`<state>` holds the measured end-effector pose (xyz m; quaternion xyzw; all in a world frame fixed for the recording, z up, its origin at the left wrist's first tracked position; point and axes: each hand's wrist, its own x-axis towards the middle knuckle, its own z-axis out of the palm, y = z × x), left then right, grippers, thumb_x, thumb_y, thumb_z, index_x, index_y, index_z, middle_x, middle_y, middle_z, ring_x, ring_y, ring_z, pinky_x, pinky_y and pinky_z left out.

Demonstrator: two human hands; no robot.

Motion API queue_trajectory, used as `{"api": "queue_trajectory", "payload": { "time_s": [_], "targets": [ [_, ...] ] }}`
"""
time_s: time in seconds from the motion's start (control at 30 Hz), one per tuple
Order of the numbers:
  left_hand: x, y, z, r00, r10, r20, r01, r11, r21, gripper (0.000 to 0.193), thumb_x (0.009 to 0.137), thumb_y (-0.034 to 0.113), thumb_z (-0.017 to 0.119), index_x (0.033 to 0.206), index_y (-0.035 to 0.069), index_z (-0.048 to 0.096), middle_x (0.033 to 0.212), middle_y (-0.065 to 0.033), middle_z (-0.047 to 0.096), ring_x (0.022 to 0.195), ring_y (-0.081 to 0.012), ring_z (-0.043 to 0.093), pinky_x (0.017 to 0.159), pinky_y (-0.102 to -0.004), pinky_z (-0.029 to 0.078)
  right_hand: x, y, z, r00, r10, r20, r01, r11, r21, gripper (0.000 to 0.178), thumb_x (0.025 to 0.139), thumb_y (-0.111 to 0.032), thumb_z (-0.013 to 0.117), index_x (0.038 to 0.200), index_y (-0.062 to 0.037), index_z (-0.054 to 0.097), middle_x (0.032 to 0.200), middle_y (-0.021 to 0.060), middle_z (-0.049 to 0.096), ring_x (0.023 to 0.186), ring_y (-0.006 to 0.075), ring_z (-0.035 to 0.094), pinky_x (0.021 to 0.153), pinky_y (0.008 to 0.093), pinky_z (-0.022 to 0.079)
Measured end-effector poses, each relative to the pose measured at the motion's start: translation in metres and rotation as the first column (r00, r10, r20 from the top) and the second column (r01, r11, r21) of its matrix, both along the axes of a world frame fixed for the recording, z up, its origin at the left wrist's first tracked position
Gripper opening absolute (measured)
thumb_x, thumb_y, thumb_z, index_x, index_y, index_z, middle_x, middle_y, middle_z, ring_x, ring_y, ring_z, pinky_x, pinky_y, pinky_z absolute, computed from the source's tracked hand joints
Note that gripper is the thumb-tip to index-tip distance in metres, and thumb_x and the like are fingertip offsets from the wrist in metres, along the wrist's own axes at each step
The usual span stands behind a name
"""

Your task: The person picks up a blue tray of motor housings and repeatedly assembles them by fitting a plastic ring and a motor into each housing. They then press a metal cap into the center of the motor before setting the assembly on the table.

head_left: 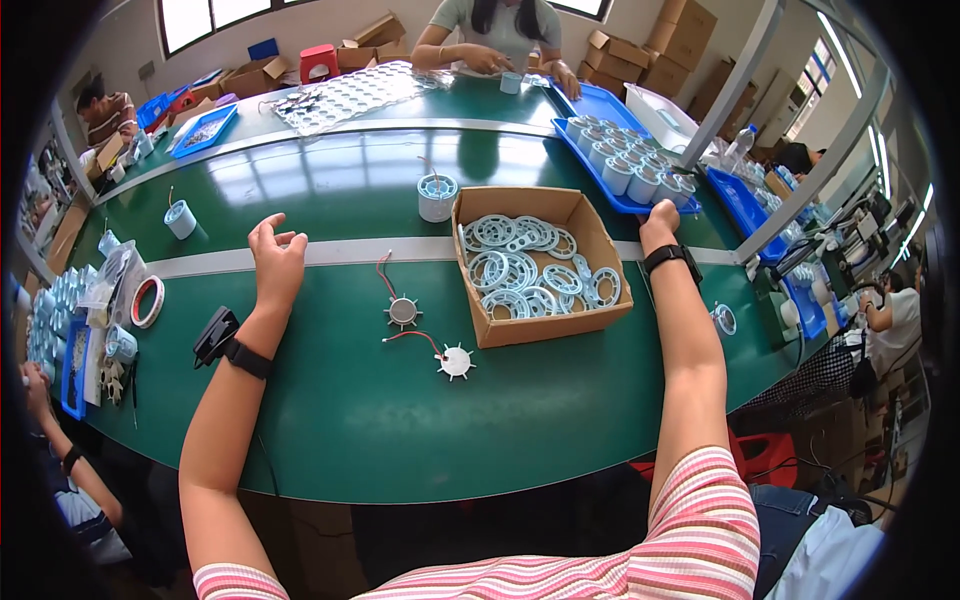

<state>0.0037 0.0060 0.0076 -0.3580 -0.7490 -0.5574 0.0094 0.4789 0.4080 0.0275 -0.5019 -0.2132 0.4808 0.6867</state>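
My left hand (pixel 277 255) is raised above the green table with its fingers apart and slightly bent, holding nothing. Out to the right, my right hand (pixel 658 222) is closed at the near corner of a blue tray (pixel 628 207), its fingertips partly hidden. Pale blue plastic cups (pixel 617 176) fill that tray in rows. Between my arms stands an open cardboard box (pixel 550 333) with many light blue plastic rings (pixel 520 268). Left of the box lie two spoked round discs with red wires, one grey-faced (pixel 402 311) and one white (pixel 456 363).
A pale blue cylinder with a wire (pixel 437 198) stands behind the box; another cup (pixel 180 220) is farther left. A tape roll (pixel 148 302) sits at the left. Across the table, a person's hands (pixel 487 60) hold a cup. Metal posts (pixel 735 80) rise at the right.
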Motion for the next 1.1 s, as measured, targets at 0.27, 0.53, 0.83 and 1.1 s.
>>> {"api": "queue_trajectory", "payload": {
  "time_s": [0.27,0.53,0.83,1.1],
  "targets": [
    [-0.002,0.005,-0.001,1.0,-0.02,0.001,0.02,1.0,0.013,0.046,0.088,0.009,0.064,0.131,-0.002,0.055,0.138,-0.0174,0.041,0.103,-0.0234,0.064,0.09,-0.0367,0.056,0.032,-0.011,0.02,0.997,0.074,-0.022,-0.071,0.99,0.119,0.038,0.092,-0.013,0.048,0.124,0.0,0.064,0.122,0.0157,0.066,0.102,0.0329,0.069,0.075,0.0511,0.06],
    [0.001,0.003,-0.002,0.998,-0.008,0.06,0.002,0.996,0.094,0.046,0.086,0.012,0.065,0.129,-0.002,0.056,0.138,-0.0183,0.04,0.102,-0.025,0.063,0.093,-0.0374,0.054,0.026,-0.046,0.082,0.97,0.242,0.024,-0.241,0.944,0.225,0.039,0.09,-0.006,0.048,0.124,0.0068,0.062,0.125,0.019,0.067,0.115,0.0376,0.067,0.102,0.0533,0.055],
    [0.039,-0.061,0.104,0.614,-0.607,0.504,0.258,0.758,0.598,0.062,0.107,0.048,0.053,0.137,-0.006,0.052,0.135,-0.021,0.057,0.115,-0.0322,0.066,0.094,-0.043,0.057,-0.033,-0.16,0.118,0.728,0.685,0.03,-0.669,0.701,0.249,0.045,0.091,-0.004,0.048,0.133,0.0067,0.058,0.132,0.0215,0.065,0.122,0.0361,0.063,0.112,0.0512,0.047],
    [0.073,-0.168,0.137,0.696,-0.59,0.409,0.218,0.717,0.663,0.085,0.107,0.065,0.032,0.147,-0.01,0.04,0.15,-0.0268,0.047,0.128,-0.0358,0.061,0.104,-0.0424,0.055,-0.125,-0.319,0.133,0.214,0.977,0.008,-0.958,0.209,0.195,0.04,0.099,-0.01,0.048,0.135,0.0067,0.056,0.133,0.02,0.065,0.119,0.0321,0.066,0.108,0.0448,0.051]
  ]
}}
